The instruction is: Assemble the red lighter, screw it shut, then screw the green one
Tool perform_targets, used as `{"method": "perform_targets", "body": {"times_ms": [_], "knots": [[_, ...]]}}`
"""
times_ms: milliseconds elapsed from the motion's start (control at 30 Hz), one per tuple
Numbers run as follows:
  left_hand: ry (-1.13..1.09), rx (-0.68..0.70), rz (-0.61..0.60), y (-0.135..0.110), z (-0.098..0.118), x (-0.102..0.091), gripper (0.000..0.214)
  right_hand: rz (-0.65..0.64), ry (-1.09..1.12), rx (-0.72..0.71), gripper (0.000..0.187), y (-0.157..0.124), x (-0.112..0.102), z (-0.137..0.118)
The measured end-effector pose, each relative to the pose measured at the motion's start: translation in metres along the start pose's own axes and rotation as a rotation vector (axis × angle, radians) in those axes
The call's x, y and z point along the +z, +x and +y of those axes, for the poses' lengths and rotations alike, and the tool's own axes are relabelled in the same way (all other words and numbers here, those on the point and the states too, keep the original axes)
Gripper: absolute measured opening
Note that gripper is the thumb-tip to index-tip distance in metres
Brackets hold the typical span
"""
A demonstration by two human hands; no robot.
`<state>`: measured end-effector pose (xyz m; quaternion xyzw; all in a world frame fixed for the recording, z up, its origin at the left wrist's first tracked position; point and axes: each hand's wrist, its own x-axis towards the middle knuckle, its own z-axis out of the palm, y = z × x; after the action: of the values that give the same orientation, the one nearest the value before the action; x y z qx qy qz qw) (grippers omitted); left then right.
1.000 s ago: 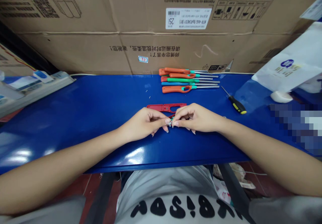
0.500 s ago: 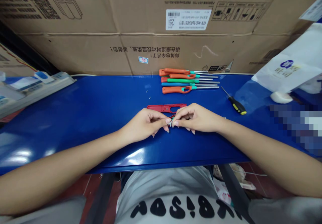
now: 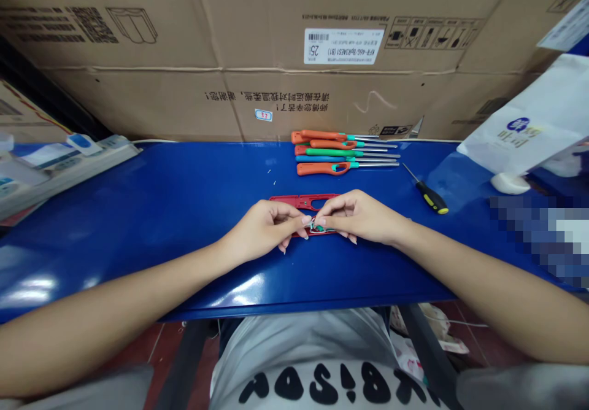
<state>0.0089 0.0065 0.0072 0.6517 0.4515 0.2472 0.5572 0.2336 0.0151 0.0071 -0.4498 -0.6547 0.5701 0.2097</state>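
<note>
My left hand (image 3: 271, 229) is closed in a pinch, its thumb and fingers at the left end of a cluster of small parts. My right hand (image 3: 363, 216) pinches from the other side, fingertips almost touching those of the left. Between and below the fingertips lies a red lighter casing half (image 3: 317, 234), partly hidden, with a small green part (image 3: 321, 228) and a thin pale wire in it. What exactly each pinch holds is covered by the fingers. Just behind the hands lies another red lighter casing half (image 3: 294, 201), its right end partly covered by my right hand.
Several long-necked lighters (image 3: 322, 168) lie in a row by the cardboard box (image 3: 267, 42). To the right are a black and yellow screwdriver (image 3: 432, 198), a white bag (image 3: 519, 121) and a white rounded object (image 3: 510, 183). A power strip (image 3: 105, 157) sits at left.
The lower red casing half, green part and pale wire now show more clearly under my fingertips. Both hands stay pinched in nearly the same place. The camera view has shifted slightly.
</note>
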Motion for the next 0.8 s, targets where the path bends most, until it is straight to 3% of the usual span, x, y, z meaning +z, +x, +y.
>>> {"method": "perform_targets", "body": {"times_ms": [500,600,667,800], "knots": [[0.038,0.026,-0.01,-0.002,0.003,-0.001,0.03,-0.01,-0.042,-0.029,0.042,0.0,0.0,0.0],[0.086,0.082,0.011,-0.005,0.003,-0.004,0.027,0.093,-0.203,-0.204,0.03,-0.003,0.003,-0.001],[0.172,0.189,0.041,-0.007,0.004,-0.005,0.024,0.169,-0.339,-0.368,0.022,-0.005,0.005,0.0],[0.363,0.332,0.074,-0.009,0.004,-0.008,0.018,0.155,-0.638,-0.547,0.022,-0.007,0.009,0.003]]}}
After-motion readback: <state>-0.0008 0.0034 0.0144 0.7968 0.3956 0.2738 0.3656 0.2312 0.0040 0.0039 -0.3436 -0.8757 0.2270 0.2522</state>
